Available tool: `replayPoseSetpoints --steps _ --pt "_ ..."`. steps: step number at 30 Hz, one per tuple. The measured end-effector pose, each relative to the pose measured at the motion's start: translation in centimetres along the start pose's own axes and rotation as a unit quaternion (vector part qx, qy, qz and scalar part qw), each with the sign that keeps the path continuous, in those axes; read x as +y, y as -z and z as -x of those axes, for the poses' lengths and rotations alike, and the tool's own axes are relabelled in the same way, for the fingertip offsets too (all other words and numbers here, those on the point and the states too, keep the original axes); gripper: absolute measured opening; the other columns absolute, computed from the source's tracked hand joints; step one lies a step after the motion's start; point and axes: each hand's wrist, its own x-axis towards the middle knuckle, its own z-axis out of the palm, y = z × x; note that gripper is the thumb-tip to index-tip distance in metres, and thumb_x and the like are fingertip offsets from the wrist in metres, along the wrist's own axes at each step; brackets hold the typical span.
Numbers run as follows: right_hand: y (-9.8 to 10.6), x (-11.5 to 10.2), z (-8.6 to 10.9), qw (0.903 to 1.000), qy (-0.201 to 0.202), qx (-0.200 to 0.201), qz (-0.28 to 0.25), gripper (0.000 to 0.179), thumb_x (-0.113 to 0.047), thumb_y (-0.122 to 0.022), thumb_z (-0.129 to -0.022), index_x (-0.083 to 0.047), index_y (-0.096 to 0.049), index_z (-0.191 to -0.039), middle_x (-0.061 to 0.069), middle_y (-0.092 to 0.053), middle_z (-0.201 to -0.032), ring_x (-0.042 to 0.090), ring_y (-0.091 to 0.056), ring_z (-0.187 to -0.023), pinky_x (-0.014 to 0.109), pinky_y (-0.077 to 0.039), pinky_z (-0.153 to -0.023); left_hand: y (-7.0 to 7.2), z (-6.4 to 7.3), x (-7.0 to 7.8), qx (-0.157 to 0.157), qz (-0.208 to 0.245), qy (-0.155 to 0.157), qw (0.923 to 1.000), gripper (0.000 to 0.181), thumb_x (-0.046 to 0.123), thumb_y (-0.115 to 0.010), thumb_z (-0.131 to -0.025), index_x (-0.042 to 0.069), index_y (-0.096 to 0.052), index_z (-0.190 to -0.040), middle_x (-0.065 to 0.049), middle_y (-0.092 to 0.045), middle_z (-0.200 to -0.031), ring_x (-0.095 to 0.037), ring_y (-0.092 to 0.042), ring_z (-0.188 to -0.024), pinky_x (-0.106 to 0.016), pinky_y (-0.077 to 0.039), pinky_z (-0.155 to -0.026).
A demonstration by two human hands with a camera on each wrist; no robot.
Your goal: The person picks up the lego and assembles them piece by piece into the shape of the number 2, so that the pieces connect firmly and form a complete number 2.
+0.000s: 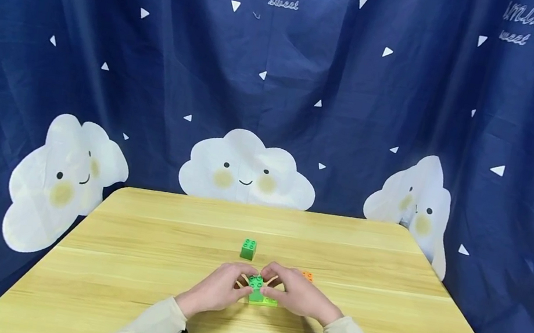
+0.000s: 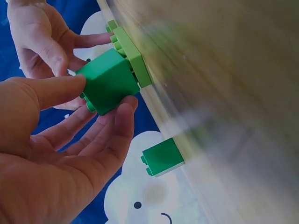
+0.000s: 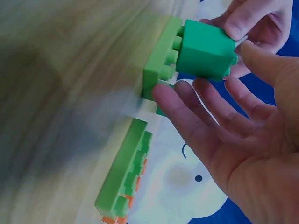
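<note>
A square green toy block (image 1: 256,292) with studs stands at the left part of a lime-green studded plate (image 1: 269,302) on the table. My left hand (image 1: 221,287) pinches the block, its thumb on one side and its fingers on the other, as the left wrist view shows. Whether the block is pressed fully onto the plate's studs I cannot tell. Close by on the right, my right hand (image 1: 300,294) has fairly straight, spread fingers. Its index fingertip (image 3: 163,93) is at the plate's end, and its thumb is near the block's studded top.
Behind the hands, another green block (image 1: 248,249) stands alone on the wooden table (image 1: 173,221). Orange studs (image 1: 307,276) show past my right hand. In the right wrist view a long green studded block (image 3: 122,170) lies in front of the orange one. A dark blue curtain (image 1: 282,75) hangs behind.
</note>
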Motion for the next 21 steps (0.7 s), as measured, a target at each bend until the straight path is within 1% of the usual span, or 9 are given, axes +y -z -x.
replayPoseSetpoints --steps 1,5,12,17,21 --pt "-0.1 0.04 -0.03 1.0 0.0 0.0 -0.001 0.031 -0.036 -0.058 -0.098 -0.018 -0.057 -0.123 -0.001 -0.064 -0.116 0.013 -0.064 -0.104 0.025 -0.054 -0.084 0.02 0.04 0.0 -0.001 0.003 -0.001 1.0 0.034 0.012 -0.065 -0.094 0.007 -0.062 -0.127 -0.007 -0.065 -0.124 -0.013 -0.067 -0.095 -0.02 -0.053 -0.078" --pt "-0.36 0.05 -0.05 0.9999 -0.004 0.008 -0.006 0.031 -0.034 -0.059 -0.098 -0.018 -0.057 -0.125 -0.001 -0.064 -0.115 0.013 -0.063 -0.102 0.026 -0.053 -0.085 0.09 0.15 -0.01 -0.002 0.008 0.006 0.9999 0.036 0.013 -0.066 -0.094 0.007 -0.06 -0.128 -0.008 -0.065 -0.123 -0.015 -0.066 -0.096 -0.021 -0.054 -0.079" --pt "-0.48 0.05 -0.01 0.9997 -0.003 0.024 -0.005 0.028 -0.029 -0.062 -0.097 -0.016 -0.061 -0.12 0.0 -0.065 -0.115 0.016 -0.065 -0.102 0.025 -0.054 -0.086 0.0 0.01 -0.31 0.001 0.022 0.025 0.9995 0.034 0.018 -0.067 -0.093 0.006 -0.06 -0.125 -0.009 -0.067 -0.118 -0.017 -0.067 -0.098 -0.027 -0.055 -0.081" --pt "-0.41 0.09 0.0 0.9995 -0.01 0.021 -0.02 0.025 -0.028 -0.063 -0.096 -0.015 -0.061 -0.118 0.0 -0.065 -0.114 0.018 -0.067 -0.101 0.023 -0.054 -0.084 -0.06 0.03 -0.61 -0.006 0.043 0.027 0.9987 0.035 0.02 -0.065 -0.095 0.002 -0.061 -0.125 -0.01 -0.068 -0.117 -0.019 -0.068 -0.099 -0.025 -0.055 -0.083" --pt "-0.43 0.22 -0.02 0.9993 -0.01 0.017 -0.031 0.022 -0.026 -0.063 -0.096 -0.015 -0.061 -0.115 0.0 -0.066 -0.112 0.02 -0.067 -0.101 0.021 -0.054 -0.082 -0.01 0.04 -0.69 -0.014 0.06 0.028 0.9977 0.035 0.022 -0.063 -0.096 0.003 -0.061 -0.125 -0.011 -0.067 -0.118 -0.02 -0.068 -0.1 -0.025 -0.056 -0.084"
